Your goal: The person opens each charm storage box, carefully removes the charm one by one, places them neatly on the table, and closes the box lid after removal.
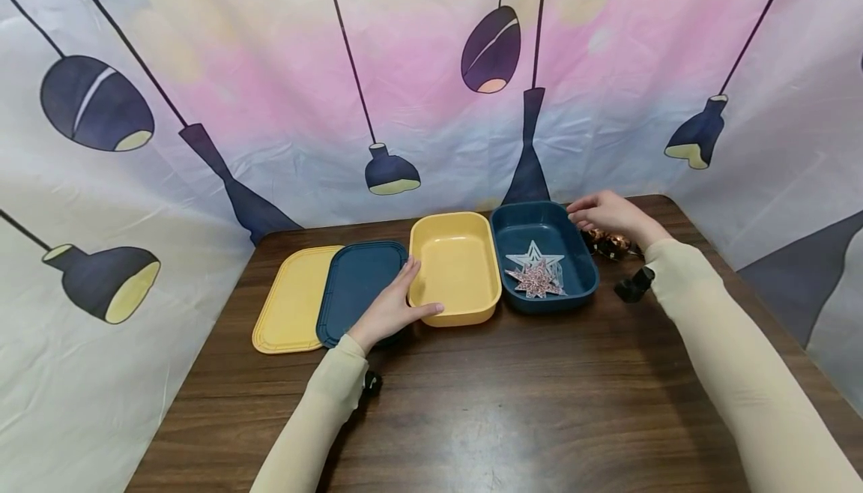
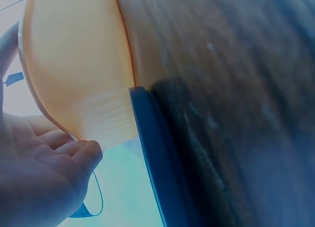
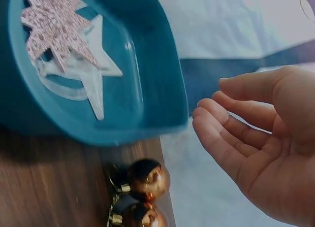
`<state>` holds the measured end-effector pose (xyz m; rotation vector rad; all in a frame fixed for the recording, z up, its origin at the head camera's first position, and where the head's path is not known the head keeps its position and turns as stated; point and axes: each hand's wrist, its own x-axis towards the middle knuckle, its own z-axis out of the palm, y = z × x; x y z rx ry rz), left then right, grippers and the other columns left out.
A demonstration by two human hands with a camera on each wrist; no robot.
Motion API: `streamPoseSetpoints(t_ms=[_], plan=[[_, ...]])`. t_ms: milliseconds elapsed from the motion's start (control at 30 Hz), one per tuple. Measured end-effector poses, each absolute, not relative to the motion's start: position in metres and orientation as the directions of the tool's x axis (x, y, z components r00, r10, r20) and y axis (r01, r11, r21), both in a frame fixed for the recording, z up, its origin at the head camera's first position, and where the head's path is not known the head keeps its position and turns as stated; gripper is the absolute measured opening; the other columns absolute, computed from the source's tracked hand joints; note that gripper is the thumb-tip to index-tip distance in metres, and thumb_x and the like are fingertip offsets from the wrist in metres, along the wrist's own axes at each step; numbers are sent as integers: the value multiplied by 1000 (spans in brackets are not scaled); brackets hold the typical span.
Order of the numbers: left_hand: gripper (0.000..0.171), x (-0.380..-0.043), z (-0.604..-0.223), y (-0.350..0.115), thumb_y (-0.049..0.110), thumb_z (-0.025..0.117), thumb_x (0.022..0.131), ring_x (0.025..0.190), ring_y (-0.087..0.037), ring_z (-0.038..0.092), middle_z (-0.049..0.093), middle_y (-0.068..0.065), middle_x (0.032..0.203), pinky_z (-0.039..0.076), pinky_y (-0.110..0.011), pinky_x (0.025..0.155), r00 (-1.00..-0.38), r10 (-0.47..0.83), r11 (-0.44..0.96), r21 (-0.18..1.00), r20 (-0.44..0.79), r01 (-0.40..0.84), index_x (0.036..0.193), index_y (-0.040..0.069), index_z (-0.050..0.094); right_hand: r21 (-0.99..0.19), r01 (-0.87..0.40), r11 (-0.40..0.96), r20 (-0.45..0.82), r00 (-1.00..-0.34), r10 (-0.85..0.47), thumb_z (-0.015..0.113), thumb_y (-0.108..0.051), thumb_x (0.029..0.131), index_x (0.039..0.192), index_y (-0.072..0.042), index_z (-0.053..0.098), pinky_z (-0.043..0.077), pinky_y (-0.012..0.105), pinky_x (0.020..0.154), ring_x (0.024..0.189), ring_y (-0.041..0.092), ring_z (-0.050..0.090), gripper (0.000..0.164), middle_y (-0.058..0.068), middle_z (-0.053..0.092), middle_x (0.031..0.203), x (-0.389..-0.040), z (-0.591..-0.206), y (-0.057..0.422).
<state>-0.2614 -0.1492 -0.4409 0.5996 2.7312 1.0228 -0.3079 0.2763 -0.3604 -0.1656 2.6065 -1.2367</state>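
Observation:
My left hand (image 1: 391, 307) rests at the near left corner of a yellow plastic box (image 1: 455, 268), thumb along its front side and fingers along its left side. The left wrist view shows the fingertips right at the rim of that box (image 2: 74, 54). Beside it stands a dark blue box (image 1: 533, 219), holding a pink glitter star ornament (image 3: 51, 27) and a white star ornament (image 3: 93, 84). My right hand (image 1: 610, 213) is at the blue box's far right rim; in the right wrist view its fingers are loosely bent around nothing.
A yellow lid (image 1: 290, 302) and a blue lid (image 1: 360, 283) overlap on the table to the left. Shiny copper baubles (image 3: 147, 180) lie right of the blue box, below my right hand. A printed cloth (image 1: 270, 88) hangs behind the wooden table (image 1: 506, 403).

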Motion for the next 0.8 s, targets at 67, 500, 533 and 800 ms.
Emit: streamPoseSetpoints(t_ms=[67, 500, 533, 800], plan=[[107, -261, -441, -149, 68, 63, 72, 138, -11, 5, 0, 7, 155, 20, -44, 108, -904, 427, 681, 659, -6, 318, 151, 16, 12, -755, -18, 655, -177, -957, -230, 52, -23, 97, 132, 6, 46, 45, 48, 87, 107, 37, 54, 46, 28, 52, 123, -309, -362, 271], [108, -261, -441, -149, 69, 63, 71, 138, -12, 6, 0, 7, 155, 20, -45, 108, -907, 420, 682, 664, -12, 307, 151, 17, 12, -702, -124, 702, -213, -903, -373, 52, -16, 96, 120, 5, 57, 48, 44, 84, 101, 37, 57, 33, 20, 58, 115, -298, -376, 252], [108, -261, -441, -149, 69, 63, 71, 138, -12, 6, 0, 7, 155, 20, -45, 108, -907, 420, 683, 663, -14, 306, 151, 17, 12, -693, -132, 708, -215, -900, -378, 52, -16, 96, 119, 5, 58, 48, 44, 84, 100, 37, 57, 32, 19, 58, 114, -297, -378, 251], [109, -261, -441, -150, 70, 63, 70, 139, -12, 5, 0, 6, 155, 19, -46, 108, -903, 429, 673, 670, -10, 312, 151, 17, 12, -575, -283, 768, -186, -869, -459, 55, -7, 92, 115, 5, 62, 49, 41, 78, 91, 25, 60, 27, 16, 62, 107, -295, -390, 247]])
